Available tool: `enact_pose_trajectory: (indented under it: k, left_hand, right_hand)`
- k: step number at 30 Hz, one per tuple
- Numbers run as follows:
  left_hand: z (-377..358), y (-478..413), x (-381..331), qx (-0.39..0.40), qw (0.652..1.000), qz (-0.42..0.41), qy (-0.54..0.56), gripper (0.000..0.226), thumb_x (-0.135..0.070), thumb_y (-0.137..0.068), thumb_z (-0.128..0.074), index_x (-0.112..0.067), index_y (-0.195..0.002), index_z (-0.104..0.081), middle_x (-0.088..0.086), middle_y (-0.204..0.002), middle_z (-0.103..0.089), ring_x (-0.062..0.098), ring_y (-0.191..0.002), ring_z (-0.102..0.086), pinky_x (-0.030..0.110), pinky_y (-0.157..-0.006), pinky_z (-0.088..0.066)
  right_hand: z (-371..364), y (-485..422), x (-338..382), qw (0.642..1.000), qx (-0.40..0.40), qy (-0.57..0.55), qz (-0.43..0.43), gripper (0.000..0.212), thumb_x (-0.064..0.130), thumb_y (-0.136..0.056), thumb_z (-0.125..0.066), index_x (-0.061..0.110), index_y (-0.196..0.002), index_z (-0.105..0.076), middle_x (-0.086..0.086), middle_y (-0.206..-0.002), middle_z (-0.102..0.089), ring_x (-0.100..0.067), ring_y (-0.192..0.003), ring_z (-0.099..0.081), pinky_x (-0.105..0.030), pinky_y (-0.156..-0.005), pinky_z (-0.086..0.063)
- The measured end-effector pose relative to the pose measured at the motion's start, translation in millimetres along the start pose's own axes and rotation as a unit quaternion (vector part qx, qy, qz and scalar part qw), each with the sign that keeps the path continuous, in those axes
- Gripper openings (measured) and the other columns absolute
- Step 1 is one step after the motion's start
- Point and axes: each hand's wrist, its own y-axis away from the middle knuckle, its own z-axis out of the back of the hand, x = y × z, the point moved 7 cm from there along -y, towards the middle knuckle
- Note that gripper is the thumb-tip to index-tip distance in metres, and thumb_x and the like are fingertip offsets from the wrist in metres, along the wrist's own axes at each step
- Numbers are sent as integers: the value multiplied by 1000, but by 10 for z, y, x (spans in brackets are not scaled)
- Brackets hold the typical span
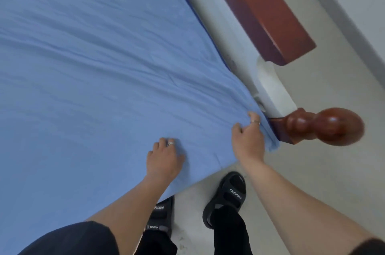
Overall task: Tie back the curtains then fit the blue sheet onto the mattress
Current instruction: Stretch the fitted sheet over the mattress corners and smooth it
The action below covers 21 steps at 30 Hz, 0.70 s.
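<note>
bright, soft, even light, no hard shadows, faint shade beside the left hand (pixel 164 159) on the blue sheet (pixel 93 67), pale glare on the glossy bedpost knob (pixel 341 126), slightly soft focus overall, wide-angle curving of lines toward the edges

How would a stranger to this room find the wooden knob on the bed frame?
Start at the blue sheet covering the bed and follow its near edge rightwards to the right hand at the corner. Just beyond sits the knob: the only round, glossy reddish-brown shape, unlike the flat rail behind.
</note>
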Motion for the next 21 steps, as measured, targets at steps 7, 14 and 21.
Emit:
enact_pose_trajectory:
  k: [7, 14, 21]
  left_hand:
    - [-526, -14, 754, 63, 984, 10, 165, 26, -22, -98, -42, -24, -73, -38, 0, -91, -54, 25, -84, -53, 34, -74, -45]
    - [-526, -16, 718, 61, 981, 8, 182, 25, -21, -95, -37, -17, -70, -40, -3, -75, -50, 22, -71, -50, 31, -62, -40]
    - [-559, -3, 716, 88, 980, 12, 178, 26, -44, -96, -42, -22, -82, -45, -5, -82, -55, 23, -78, -55, 32, -66, -41]
  right_hand:
    - [-592, -805, 570, 980, 61, -168, -90, 49, 20, -100, -52, 9, -143, -31, -15, -85, -68, -14, -42, -61, -24, -40, -52]
    - [-538, -1069, 808, 977, -83, -190, -43, 12, 2, -86, -53, 12, -91, -54, -6, -83, -56, -17, -74, -55, -30, -71, -48]
    - [-723, -1351, 563, 974, -58, -142, -167, 53, 25, -93, -50, 16, -143, -41, -4, -123, -58, -18, -89, -52, -20, -56, -48]
